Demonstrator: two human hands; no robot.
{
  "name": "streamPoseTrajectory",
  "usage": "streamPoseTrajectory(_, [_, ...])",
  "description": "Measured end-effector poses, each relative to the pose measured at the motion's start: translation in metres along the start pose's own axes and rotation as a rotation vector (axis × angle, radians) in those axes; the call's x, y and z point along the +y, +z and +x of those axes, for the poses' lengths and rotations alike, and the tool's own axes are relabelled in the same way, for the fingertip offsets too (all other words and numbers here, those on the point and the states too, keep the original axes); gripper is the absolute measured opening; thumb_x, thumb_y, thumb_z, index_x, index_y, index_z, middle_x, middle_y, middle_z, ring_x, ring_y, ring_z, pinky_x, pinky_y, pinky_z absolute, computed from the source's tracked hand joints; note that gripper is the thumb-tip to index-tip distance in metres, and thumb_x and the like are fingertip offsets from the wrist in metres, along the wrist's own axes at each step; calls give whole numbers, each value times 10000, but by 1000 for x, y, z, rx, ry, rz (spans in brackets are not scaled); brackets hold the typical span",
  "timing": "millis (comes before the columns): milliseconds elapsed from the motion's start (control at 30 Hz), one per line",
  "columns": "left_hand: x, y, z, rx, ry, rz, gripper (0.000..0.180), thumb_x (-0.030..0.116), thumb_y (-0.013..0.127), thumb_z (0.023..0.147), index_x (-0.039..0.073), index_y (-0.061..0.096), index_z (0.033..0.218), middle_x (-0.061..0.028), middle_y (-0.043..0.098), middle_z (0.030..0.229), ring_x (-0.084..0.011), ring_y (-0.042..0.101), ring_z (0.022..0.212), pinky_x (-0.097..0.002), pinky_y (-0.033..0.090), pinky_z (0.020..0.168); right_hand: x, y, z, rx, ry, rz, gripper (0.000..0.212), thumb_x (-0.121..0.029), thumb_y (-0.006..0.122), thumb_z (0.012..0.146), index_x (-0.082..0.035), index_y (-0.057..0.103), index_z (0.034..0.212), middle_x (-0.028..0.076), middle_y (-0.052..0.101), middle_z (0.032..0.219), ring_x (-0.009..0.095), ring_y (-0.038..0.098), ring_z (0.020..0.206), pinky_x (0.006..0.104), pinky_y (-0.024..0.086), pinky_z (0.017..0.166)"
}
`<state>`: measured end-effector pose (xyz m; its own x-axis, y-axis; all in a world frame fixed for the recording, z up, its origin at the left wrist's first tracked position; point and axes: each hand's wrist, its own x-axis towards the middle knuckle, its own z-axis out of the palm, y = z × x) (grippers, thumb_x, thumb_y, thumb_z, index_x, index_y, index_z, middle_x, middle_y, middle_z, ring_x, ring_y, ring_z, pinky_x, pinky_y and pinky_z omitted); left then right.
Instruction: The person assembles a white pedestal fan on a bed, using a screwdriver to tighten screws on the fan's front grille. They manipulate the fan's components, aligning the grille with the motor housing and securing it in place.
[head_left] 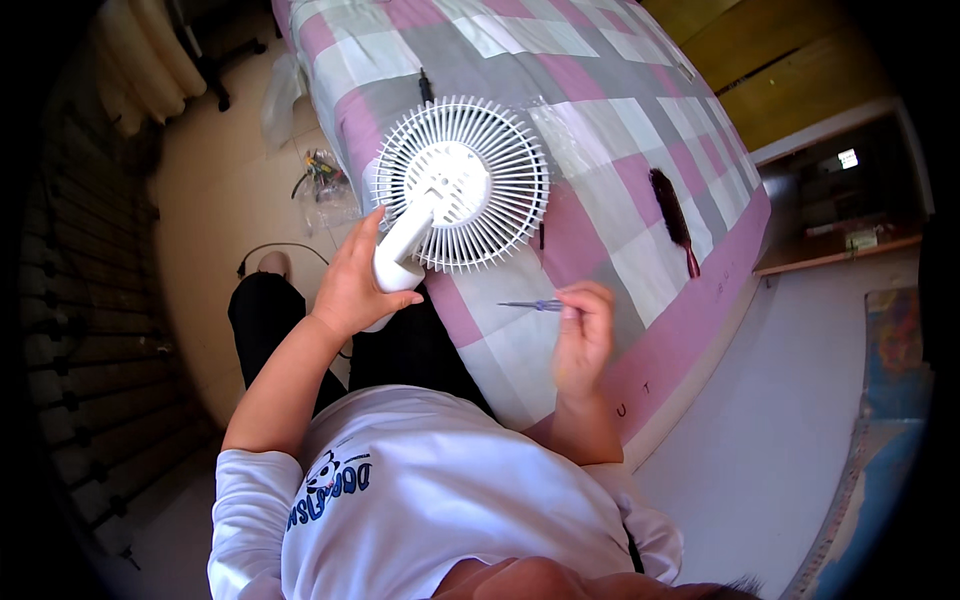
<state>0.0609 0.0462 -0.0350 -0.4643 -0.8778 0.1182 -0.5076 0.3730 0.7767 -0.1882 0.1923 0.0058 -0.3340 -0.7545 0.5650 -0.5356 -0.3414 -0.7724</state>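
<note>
A small white fan [461, 184] with a round slatted grille stands tilted over my lap and the edge of the bed, its back side toward me. My left hand [352, 281] is wrapped round the base of its neck, with the thumb at the lower right. To the right, my right hand [585, 335] pinches the handle of a thin screwdriver [530, 304]. Its shaft points left toward the fan, apart from it. Behind the grille, a dark, slim tool [426, 86] lies on the bed.
A checked pink, grey and white sheet [620, 60] covers the bed. On its right side lies a dark hairbrush [672, 215]. A clear plastic wrapper [560, 140] is beyond the fan. Down on the floor are a bag of small parts [325, 185] and a cable [275, 246].
</note>
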Motion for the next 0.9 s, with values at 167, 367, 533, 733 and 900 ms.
streamPoseTrajectory(167, [-17, 1, -4, -38, -28, -209, 1308, 220, 961, 516, 34, 165, 1537, -226, 426, 1457, -363, 441, 1341, -413, 364, 1117, 28, -3, -29, -199, 67, -107, 284, 104, 569, 887, -7, 594, 1148, 123, 602, 1160, 219, 588, 1077, 323, 475, 924])
streamPoseTrajectory(367, [-61, 13, -33, -29, -16, -434, 1423, 223, 977, 502, 31, 39, 1554, -221, 443, 1436, -318, 466, 1312, -399, 352, 1108, 22, 4, -42, -196, 246, 67, 271, 11, 618, 909, -3, 597, 1178, 134, 671, 1091, 238, 664, 968, 331, 520, 861])
streamPoseTrajectory(533, [-100, 29, -69, 9, -103, -635, 1444, 236, 972, 541, 49, -38, 1555, -227, 437, 1432, -296, 477, 1293, -405, 366, 1091, 48, 11, -57, -290, 261, 15, 222, -63, 623, 928, -21, 616, 1146, 143, 683, 1035, 221, 675, 935, 312, 520, 834])
streamPoseTrajectory(733, [-109, 29, -98, -210, -458, -84, 766, 210, 864, 722, 12, 459, 1341, -199, 652, 1184, -318, 631, 1109, -389, 478, 951, 63, -4, -31, -76, 483, -124, 173, -156, 608, 930, -35, 630, 1051, 142, 689, 932, 245, 682, 858, 330, 523, 776])
streamPoseTrajectory(900, [-120, 42, -98, -125, -505, -67, 566, 235, 806, 795, 9, 545, 1243, -196, 687, 1100, -318, 666, 1030, -398, 499, 893, 120, 0, 25, 37, 529, -608, 298, -273, 665, 875, -27, 650, 1044, 177, 709, 964, 322, 696, 885, 406, 540, 776])
